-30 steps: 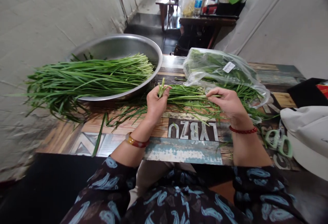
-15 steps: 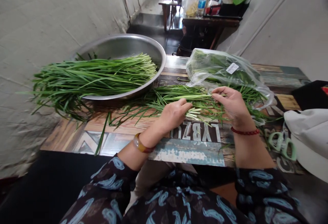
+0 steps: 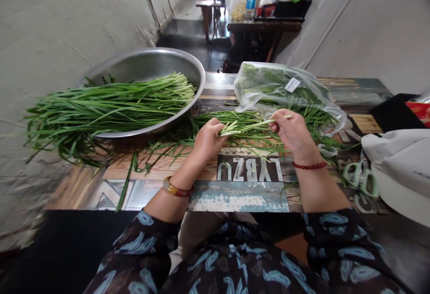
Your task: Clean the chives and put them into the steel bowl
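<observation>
The left hand [image 3: 208,142] is closed around a small bunch of green stalks [image 3: 230,128], pale ends poking out toward the right hand [image 3: 289,133], whose fingertips pinch a single stem [image 3: 258,125] that stretches across the gap between the two. Just beyond and beneath them, loose greens [image 3: 250,117] lie spread over the surface [image 3: 238,195], with a clear plastic bag [image 3: 327,101] of more greens behind the right hand. Left of the left hand, a metal basin [image 3: 144,63] holds a thick heap of long leaves [image 3: 110,101] hanging over its rim.
</observation>
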A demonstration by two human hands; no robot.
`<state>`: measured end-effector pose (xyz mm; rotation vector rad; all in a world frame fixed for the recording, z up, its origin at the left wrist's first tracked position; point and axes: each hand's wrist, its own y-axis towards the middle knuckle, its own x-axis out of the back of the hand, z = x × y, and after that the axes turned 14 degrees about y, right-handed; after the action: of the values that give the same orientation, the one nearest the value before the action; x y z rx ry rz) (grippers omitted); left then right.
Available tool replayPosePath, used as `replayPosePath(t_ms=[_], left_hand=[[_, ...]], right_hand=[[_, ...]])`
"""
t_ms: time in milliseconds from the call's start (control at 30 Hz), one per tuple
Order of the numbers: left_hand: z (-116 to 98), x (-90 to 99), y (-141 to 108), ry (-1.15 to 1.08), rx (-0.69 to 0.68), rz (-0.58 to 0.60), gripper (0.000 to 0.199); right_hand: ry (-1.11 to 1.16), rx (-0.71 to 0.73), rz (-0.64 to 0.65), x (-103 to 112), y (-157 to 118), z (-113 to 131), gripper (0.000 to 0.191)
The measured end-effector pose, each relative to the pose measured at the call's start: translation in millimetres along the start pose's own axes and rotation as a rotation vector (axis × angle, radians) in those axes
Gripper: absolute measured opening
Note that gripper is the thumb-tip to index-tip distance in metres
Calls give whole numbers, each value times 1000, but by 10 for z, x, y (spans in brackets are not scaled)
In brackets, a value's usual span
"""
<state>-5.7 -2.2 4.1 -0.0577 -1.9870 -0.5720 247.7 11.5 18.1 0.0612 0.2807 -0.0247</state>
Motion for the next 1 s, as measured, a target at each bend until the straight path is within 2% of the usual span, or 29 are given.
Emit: replayPosePath(t_ms=[100,333,600,833,1000], left_hand=[[6,-21,13,-51,13,46,26],[-21,-21,20,-108,32,55,29],[13,-34,27,-115,57,-31,33],[7,-11,19,-62,42,-14,28],[3,-18,14,-61,58,-18,28]], right_hand=[[18,4,32,-84,-6,-72,41],[69,-112,244,-245,-104,-211,28],[28,-192,174,-263,-78,-248,38],[172,-236,101,-254,-75,-232,45],[158,-246,81,-291,-85,-247,49]])
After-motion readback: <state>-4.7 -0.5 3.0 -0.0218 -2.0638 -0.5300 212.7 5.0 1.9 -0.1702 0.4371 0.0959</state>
